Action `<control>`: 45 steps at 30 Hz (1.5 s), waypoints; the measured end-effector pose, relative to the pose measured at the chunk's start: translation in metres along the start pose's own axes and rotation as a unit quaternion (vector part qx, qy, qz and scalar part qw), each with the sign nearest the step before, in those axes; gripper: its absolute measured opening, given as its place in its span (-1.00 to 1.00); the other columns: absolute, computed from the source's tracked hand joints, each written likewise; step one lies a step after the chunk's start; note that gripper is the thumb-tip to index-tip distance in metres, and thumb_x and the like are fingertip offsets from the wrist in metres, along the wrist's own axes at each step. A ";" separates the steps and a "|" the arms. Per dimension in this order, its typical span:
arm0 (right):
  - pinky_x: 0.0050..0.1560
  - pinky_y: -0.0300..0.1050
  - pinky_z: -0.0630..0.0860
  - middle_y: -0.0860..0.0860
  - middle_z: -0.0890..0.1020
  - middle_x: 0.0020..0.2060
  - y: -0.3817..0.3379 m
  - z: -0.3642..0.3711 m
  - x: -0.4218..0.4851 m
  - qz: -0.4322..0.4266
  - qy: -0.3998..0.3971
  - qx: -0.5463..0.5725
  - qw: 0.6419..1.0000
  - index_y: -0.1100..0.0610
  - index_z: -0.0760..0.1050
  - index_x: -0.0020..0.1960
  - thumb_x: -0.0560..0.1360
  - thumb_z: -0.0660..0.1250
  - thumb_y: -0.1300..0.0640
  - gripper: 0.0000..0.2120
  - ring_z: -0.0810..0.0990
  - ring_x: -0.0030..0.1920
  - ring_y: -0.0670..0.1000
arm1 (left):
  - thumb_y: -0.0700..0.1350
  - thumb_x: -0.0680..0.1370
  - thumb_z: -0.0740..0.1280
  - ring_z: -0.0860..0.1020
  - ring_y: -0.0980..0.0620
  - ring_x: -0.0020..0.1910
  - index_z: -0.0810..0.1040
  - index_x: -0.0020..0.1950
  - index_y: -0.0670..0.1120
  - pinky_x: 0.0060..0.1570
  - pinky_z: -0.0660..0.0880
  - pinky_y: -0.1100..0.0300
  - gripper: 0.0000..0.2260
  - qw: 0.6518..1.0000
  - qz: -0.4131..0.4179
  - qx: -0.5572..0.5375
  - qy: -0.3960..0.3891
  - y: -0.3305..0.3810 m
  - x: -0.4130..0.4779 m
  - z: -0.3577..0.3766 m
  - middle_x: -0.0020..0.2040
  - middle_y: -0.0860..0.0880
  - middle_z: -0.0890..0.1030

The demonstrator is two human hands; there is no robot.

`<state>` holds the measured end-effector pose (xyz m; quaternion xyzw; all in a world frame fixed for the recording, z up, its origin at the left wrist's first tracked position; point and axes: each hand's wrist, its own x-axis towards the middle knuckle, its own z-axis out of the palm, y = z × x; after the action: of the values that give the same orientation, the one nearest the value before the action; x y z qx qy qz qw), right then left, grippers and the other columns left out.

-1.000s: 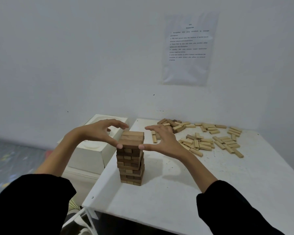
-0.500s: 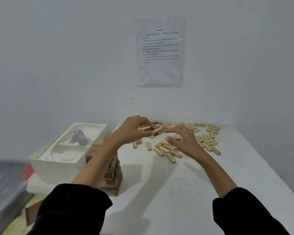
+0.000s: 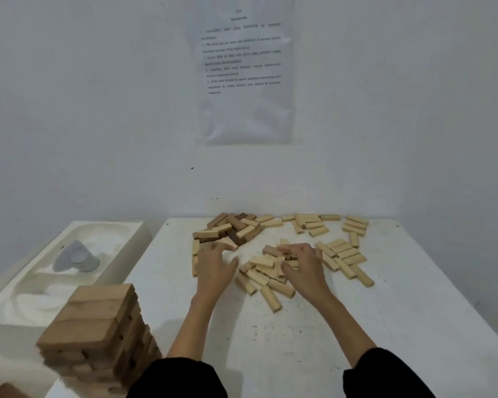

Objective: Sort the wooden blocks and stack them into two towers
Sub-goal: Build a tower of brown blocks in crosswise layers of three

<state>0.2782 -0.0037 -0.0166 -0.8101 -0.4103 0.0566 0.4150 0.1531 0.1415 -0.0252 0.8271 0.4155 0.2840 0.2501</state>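
Midway across a white counter [image 3: 385,326], a person's two hands work among loose wooden blocks. The left hand [image 3: 214,268] lies at the near edge of a heap of dark blocks [image 3: 236,228] on the counter's far side, fingers bent down onto the wood and thumb spread; whether it grips a piece cannot be told. The right hand [image 3: 302,265], just beside it, curls its fingers into a scatter of pale blocks [image 3: 270,280]; its grasp, too, cannot be made out. More pale blocks lie towards the far right corner. A tower [image 3: 98,334] of dark blocks stands at the near left corner, well apart from both hands. A white moulded tray [image 3: 133,234] sits left of the counter; a printed sheet [image 3: 245,73] hangs on the wall behind.
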 end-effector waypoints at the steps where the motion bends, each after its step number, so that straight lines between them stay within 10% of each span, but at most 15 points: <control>1: -0.01 -0.26 0.17 0.01 0.47 0.13 0.003 0.007 0.009 0.001 0.007 -0.003 1.000 0.00 0.51 0.20 0.49 0.30 0.17 -0.71 0.28 0.22 0.07 | -0.10 0.48 0.38 0.38 -0.15 0.25 0.53 0.21 -0.10 0.12 0.33 0.07 -0.69 0.999 -0.019 0.014 0.043 -0.004 0.003 0.005 0.28 -0.12 0.42; 5: 0.14 -0.12 0.29 -0.02 0.46 0.20 0.009 0.027 0.045 0.035 0.006 -0.054 0.998 -0.03 0.47 0.25 0.51 0.25 0.14 -0.68 0.28 0.22 0.04 | -0.14 0.46 0.38 0.29 -0.25 0.26 0.45 0.27 -0.18 0.13 0.32 -0.08 -0.60 0.979 -0.099 0.017 0.180 -0.024 0.017 0.022 0.30 -0.22 0.38; 17: 0.15 -0.02 0.22 -0.02 0.37 0.20 0.016 0.024 0.088 -0.009 -0.136 -0.208 0.969 -0.07 0.54 0.18 0.44 0.36 -0.12 -0.67 0.22 0.27 0.06 | -0.08 0.50 0.31 0.25 -0.11 0.29 0.45 0.29 -0.08 0.23 0.21 0.02 -0.63 0.977 -0.124 0.076 0.154 -0.043 0.033 0.026 0.29 -0.10 0.36; 28: -0.20 -0.15 0.41 -0.03 0.61 -0.04 -0.010 0.063 0.110 -0.056 0.037 0.010 0.998 0.01 0.43 0.26 0.57 0.21 -0.05 -0.70 0.57 -0.08 -0.01 | -0.16 0.47 0.34 0.30 -0.07 0.22 0.55 0.21 -0.05 0.16 0.21 0.07 -0.69 0.980 -0.109 0.045 0.159 -0.042 0.034 0.025 0.18 -0.06 0.44; 37: -0.20 -0.14 0.35 0.12 0.51 0.01 -0.024 0.106 0.155 -0.100 0.014 -0.124 0.987 -0.01 0.36 0.35 0.59 0.10 0.21 -0.64 0.48 0.04 0.10 | -0.11 0.44 0.35 0.37 -0.03 0.12 0.54 0.19 0.02 0.00 0.20 0.16 -0.68 0.977 -0.103 0.057 0.178 -0.044 0.035 0.026 0.07 0.02 0.51; 45: -0.05 -0.11 0.41 0.11 0.41 0.15 -0.024 0.111 0.154 -0.068 -0.032 -0.186 0.980 0.03 0.41 0.29 0.46 0.34 -0.11 -0.55 0.34 0.20 0.09 | -0.09 0.44 0.37 0.36 -0.02 0.14 0.54 0.18 0.01 -0.01 0.13 0.21 -0.68 0.976 -0.114 0.035 0.182 -0.044 0.034 0.023 0.05 0.03 0.53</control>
<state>0.3164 0.1830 -0.0325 -0.8413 -0.4805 -0.0235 0.2466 0.1619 0.1893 -0.0616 0.7168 0.5551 0.3852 0.1720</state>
